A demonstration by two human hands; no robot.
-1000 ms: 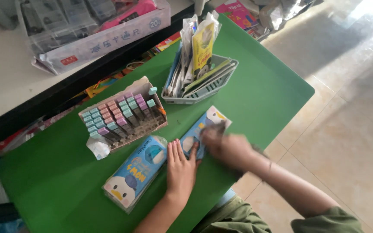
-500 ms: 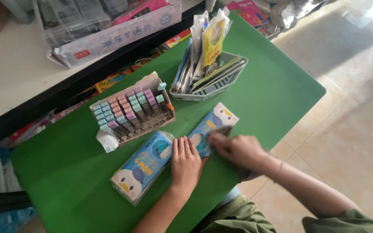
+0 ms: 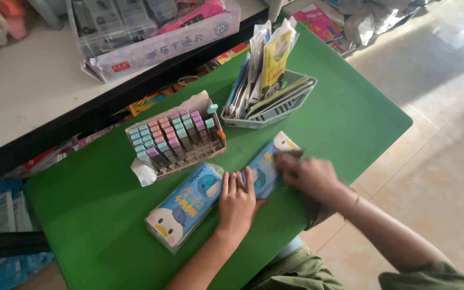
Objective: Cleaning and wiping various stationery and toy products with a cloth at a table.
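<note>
Two blue pencil cases with a cartoon duck lie on the green table [image 3: 108, 209]. My left hand [image 3: 237, 198] rests flat between them, fingers spread, touching the near end of the right pencil case [image 3: 267, 164]. My right hand [image 3: 310, 174] lies over the far half of that case with fingers curled on it. The left pencil case [image 3: 186, 207] lies free beside my left hand.
A tan display box [image 3: 175, 139] of small pastel items stands behind the cases. A grey wire basket [image 3: 267, 115] holds packaged stationery. A dark shelf edge and a white counter with a clear bin [image 3: 151, 27] run along the back. Tiled floor lies at right.
The view has shifted slightly. My right hand has slid a little along the right pencil case; my left hand stays flat in place.
</note>
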